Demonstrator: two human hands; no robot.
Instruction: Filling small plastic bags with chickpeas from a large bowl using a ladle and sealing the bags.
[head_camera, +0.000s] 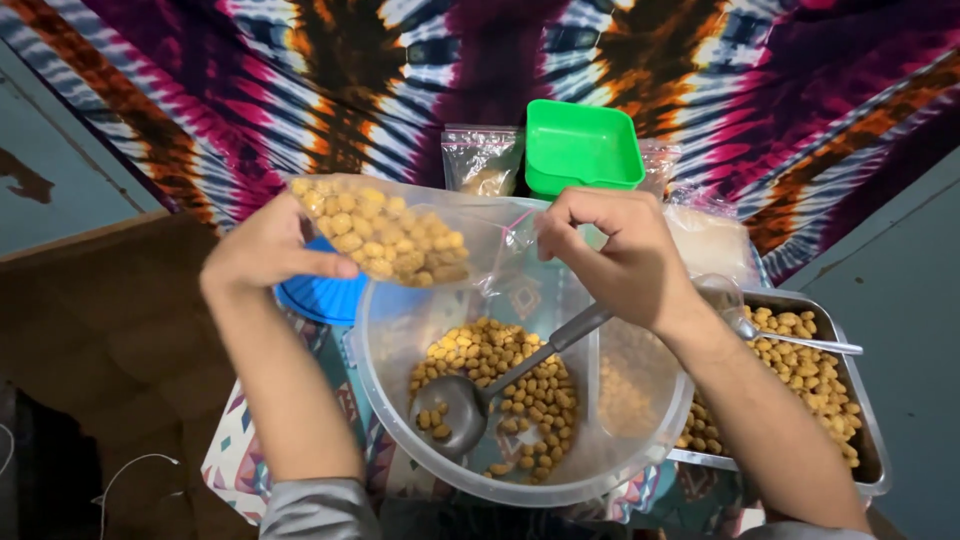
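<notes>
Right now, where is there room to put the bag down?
Free: the brown surface left of the clear bowl. Crowded: the bowl holds pellets and a ladle, the metal tray is full, and the green tub and small bags sit behind.

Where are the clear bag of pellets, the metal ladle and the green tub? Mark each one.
clear bag of pellets (395, 235), head view, on the pellet-filled middle of the bag.
metal ladle (452, 412), head view, on its bowl inside the clear plastic bowl.
green tub (580, 148), head view, on its inner floor.

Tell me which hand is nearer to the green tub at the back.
Right. The right hand pinches the bag's mouth just below the green tub; the left hand holds the bag's far end, well off to the left.
</notes>
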